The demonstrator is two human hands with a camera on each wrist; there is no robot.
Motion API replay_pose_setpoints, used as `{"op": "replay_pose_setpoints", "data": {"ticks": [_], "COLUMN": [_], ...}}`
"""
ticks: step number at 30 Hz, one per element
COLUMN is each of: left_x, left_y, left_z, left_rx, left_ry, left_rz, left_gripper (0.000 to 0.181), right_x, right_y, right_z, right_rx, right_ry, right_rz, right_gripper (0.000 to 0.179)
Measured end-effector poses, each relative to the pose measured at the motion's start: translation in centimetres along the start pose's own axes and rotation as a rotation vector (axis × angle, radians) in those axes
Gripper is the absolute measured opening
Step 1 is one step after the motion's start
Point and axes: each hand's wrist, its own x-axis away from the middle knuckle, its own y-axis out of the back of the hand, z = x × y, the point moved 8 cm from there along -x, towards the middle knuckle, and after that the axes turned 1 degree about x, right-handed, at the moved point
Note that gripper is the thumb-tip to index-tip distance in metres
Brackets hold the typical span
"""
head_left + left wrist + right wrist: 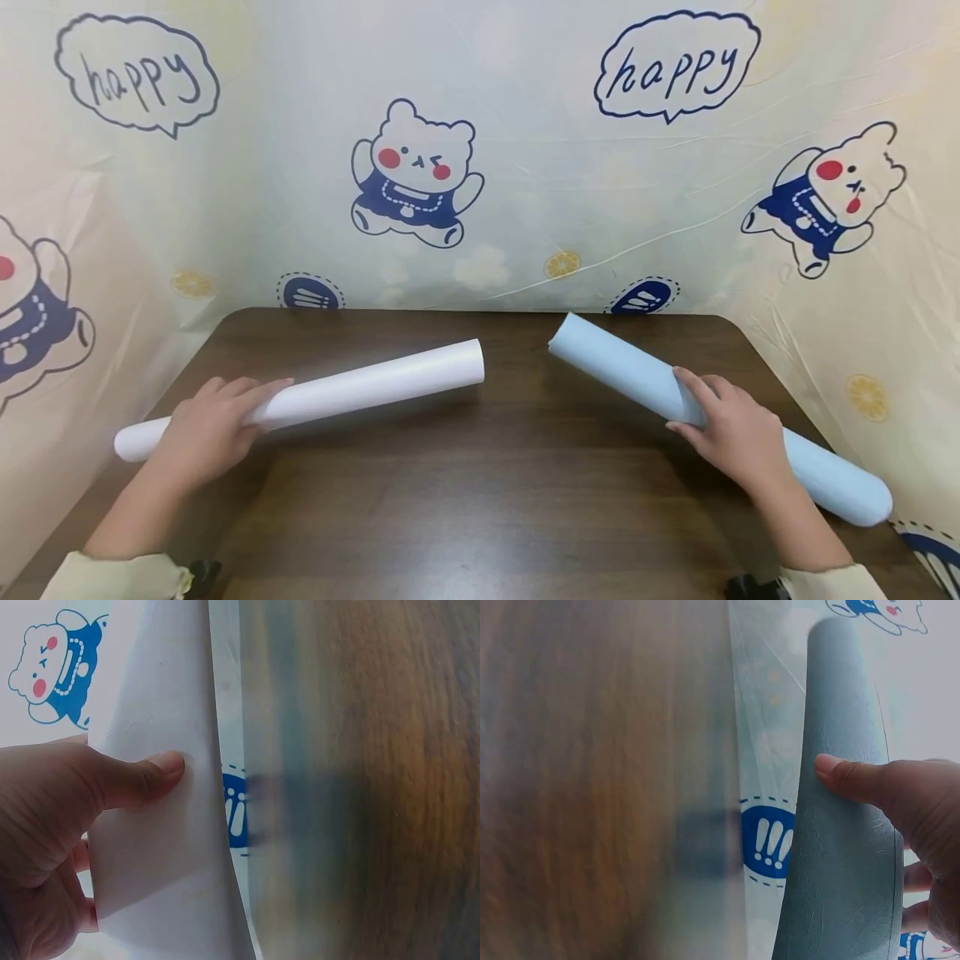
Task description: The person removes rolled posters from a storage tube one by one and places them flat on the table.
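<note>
A white rolled sheet (375, 386) slants across the left half of the head view, its inner end higher than its outer end. The left hand (213, 421) grips it from above near the outer part; in the left wrist view the thumb (161, 774) lies across the white roll (161, 847). On the right, the right hand (738, 429) grips a light blue rolled sheet (622, 362) around its middle. The right wrist view shows its thumb (847, 776) pressed on the blue roll (840, 870). The two rolls are apart, inner ends towards each other.
A dark brown wooden table (450, 500) lies beneath both rolls. Behind it and at both sides hangs a pale cloth (525, 167) printed with bears, lemon slices and the word "happy". Light sleeves (112, 575) cover the forearms.
</note>
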Motion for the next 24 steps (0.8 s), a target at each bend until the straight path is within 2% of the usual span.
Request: {"op": "replay_pose_setpoints", "data": {"ticks": [7,13,17,24], "left_x": [-0.7,-0.9,-1.0,-1.2], "left_y": [-0.5,-0.9,-0.9,-0.8], "left_z": [-0.6,-1.0,-1.3,-1.3], "left_rx": [0.021,0.019,0.017,0.014], "left_ry": [-0.011,-0.006,-0.008,-0.022], "left_rz": [0.009,0.027,0.033,0.024], "left_gripper": [0.066,0.065,0.065,0.067], "right_x": [-0.3,-0.3,0.0,0.6], "right_y": [-0.3,-1.8,-2.7,-3.3], "right_z": [-3.2,-6.3,-9.0,-12.8], "right_rx": [0.028,0.030,0.027,0.040], "right_ry": [-0.221,-0.371,-0.446,-0.521], "right_rz": [0.132,0.290,0.374,0.423], "right_gripper": [0.080,0.085,0.089,0.090]}}
